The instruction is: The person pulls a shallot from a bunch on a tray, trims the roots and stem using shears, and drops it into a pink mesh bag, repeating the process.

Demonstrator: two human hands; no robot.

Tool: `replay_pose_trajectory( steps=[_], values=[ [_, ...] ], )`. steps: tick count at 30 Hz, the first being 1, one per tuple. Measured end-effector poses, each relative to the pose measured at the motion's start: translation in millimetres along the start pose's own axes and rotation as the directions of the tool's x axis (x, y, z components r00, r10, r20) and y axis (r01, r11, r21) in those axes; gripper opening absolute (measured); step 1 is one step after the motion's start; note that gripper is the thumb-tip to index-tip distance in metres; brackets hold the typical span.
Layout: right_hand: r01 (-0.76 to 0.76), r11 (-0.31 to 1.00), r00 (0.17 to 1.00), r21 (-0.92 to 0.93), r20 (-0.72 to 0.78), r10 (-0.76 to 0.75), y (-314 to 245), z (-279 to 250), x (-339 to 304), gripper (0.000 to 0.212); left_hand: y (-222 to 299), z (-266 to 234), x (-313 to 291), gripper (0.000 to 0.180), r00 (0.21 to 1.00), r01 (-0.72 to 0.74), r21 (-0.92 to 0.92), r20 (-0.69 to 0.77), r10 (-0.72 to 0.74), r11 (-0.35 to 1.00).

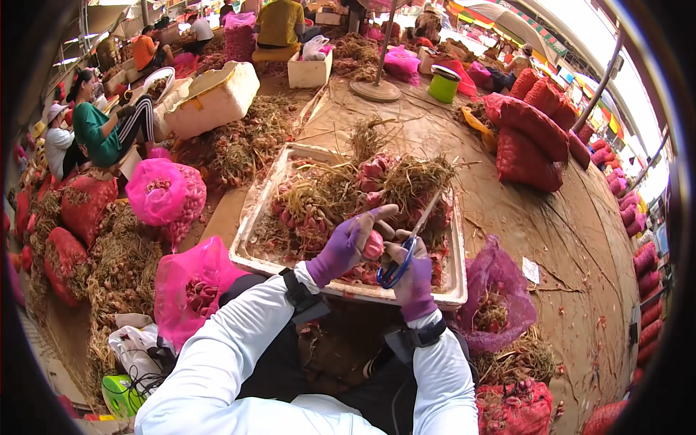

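A white foam tray [255,214] lies before me, heaped with red shallots [308,226] and their dry, straw-coloured tops [417,181]. My left hand [344,248], in a purple glove with pale fingertips, is over the tray's near side. It holds a pink shallot [373,245] low in its fingers, while the index finger points out to the right. Blue-handled scissors [397,267] are in my right hand [414,284], gloved likewise, with fingers through the handles. Their blades point up and away over the heap. How far the blades are apart is unclear.
Pink mesh bags [196,283] stand left of the tray, a purple mesh bag [496,301] right of it. Full red sacks [533,138] are piled at far right. A white foam box [212,101] and a seated person in green [101,130] are at far left. A pole base [375,90] stands beyond.
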State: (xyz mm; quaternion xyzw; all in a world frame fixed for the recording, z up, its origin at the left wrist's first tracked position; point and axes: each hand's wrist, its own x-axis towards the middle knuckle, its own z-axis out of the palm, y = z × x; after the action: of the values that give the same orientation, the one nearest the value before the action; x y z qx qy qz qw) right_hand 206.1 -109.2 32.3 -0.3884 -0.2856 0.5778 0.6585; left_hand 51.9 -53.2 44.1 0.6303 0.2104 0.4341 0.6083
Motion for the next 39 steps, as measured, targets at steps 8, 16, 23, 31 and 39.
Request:
replay_pose_trajectory(
  steps=[8, 16, 23, 31, 39],
  values=[
    [0.181, 0.951, 0.978, -0.250, 0.149, -0.147, 6.4, 23.1, 1.5, 0.046, -23.3, -8.2, 16.6, 0.058, 0.992, -0.067, 0.190, -0.091, 0.085, 0.980],
    [0.553, 0.643, 0.820, -0.530, 0.211, -0.532, 22.1, 12.2, 11.3, 0.055, -22.3, -7.6, 4.6, 0.035, 0.984, 0.168, -0.412, 0.121, -0.129, 0.896],
    [0.277, 0.940, 0.961, -0.198, 0.057, -0.271, 0.3, 24.6, -2.0, 0.040, -33.6, -21.9, 5.9, 0.034, 0.985, 0.170, -0.460, 0.102, -0.138, 0.872],
    [0.303, 0.885, 0.947, -0.355, 0.005, -0.322, -5.4, 24.2, 5.2, 0.040, -29.8, -19.7, 10.2, 0.033, 0.955, 0.291, -0.204, -0.003, -0.298, 0.935],
    [0.201, 0.956, 0.976, -0.214, -0.034, -0.213, 4.3, 17.5, 2.4, 0.042, -40.9, 2.0, 4.3, 0.039, 0.964, 0.258, -0.505, 0.073, -0.257, 0.824]
  ],
)
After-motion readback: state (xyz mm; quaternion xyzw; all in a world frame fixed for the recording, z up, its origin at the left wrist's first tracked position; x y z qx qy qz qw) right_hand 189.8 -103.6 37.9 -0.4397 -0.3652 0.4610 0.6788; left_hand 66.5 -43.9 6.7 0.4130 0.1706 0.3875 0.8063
